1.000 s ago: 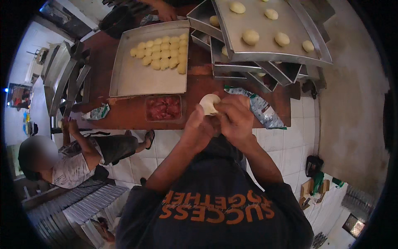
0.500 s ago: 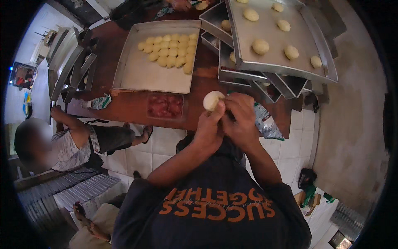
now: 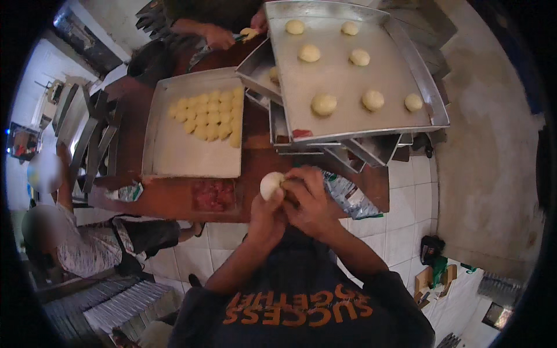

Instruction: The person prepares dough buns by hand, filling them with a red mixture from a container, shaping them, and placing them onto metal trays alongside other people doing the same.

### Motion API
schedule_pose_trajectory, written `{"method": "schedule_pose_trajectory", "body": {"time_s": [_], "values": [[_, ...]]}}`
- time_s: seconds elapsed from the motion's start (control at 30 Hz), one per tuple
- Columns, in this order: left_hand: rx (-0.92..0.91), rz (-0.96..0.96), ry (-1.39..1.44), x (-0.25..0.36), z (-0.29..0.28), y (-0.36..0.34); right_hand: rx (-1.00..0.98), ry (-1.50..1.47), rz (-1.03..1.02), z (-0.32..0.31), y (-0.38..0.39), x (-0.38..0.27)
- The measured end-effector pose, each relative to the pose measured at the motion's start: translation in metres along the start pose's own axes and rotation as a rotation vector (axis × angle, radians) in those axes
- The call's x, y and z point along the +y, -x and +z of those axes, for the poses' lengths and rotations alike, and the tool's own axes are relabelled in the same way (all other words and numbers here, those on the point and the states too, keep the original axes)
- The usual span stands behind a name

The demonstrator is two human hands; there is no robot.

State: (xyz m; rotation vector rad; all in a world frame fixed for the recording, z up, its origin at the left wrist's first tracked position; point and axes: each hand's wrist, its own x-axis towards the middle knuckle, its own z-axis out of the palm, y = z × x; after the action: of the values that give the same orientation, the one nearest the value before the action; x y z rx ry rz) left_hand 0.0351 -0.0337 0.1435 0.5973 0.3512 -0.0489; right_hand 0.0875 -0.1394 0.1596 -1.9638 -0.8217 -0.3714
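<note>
A pale dough ball [image 3: 271,184] is held between my two hands, above the near edge of the brown table [image 3: 261,165]. My left hand [image 3: 267,221] is closed around its lower side, with the thumb pressed up against it. The fingers of my right hand [image 3: 307,200] pinch at the ball's right side; the fingertips are partly hidden. Left of my hands sits a clear tub of red filling [image 3: 214,195]. Beyond it, a metal tray [image 3: 188,165] holds several small dough pieces packed together. To the right, a larger tray [image 3: 348,81] carries several spaced-out dough balls.
The larger tray rests on a crisscrossed stack of metal pans [image 3: 371,149]. A plastic packet [image 3: 351,194] lies right of my hands, and another packet [image 3: 125,192] at the left. Across the table a person's hands [image 3: 219,37] work with dough. Another person [image 3: 87,243] is at the left.
The view has shifted, so the table and trays appear lower and more to the left. The hands across the table show more fully. Both my hands keep hold of the dough ball.
</note>
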Motion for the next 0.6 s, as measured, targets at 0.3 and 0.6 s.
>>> {"method": "schedule_pose_trajectory", "body": {"time_s": [0.3, 0.6], "values": [[0.066, -0.057, -0.014, -0.004, 0.011, -0.01, -0.064, 0.005, -0.03, -0.012, 0.001, 0.022], [0.106, 0.014, 0.044, -0.027, 0.031, -0.012, -0.031, 0.009, -0.142, -0.036, 0.001, 0.037]]}}
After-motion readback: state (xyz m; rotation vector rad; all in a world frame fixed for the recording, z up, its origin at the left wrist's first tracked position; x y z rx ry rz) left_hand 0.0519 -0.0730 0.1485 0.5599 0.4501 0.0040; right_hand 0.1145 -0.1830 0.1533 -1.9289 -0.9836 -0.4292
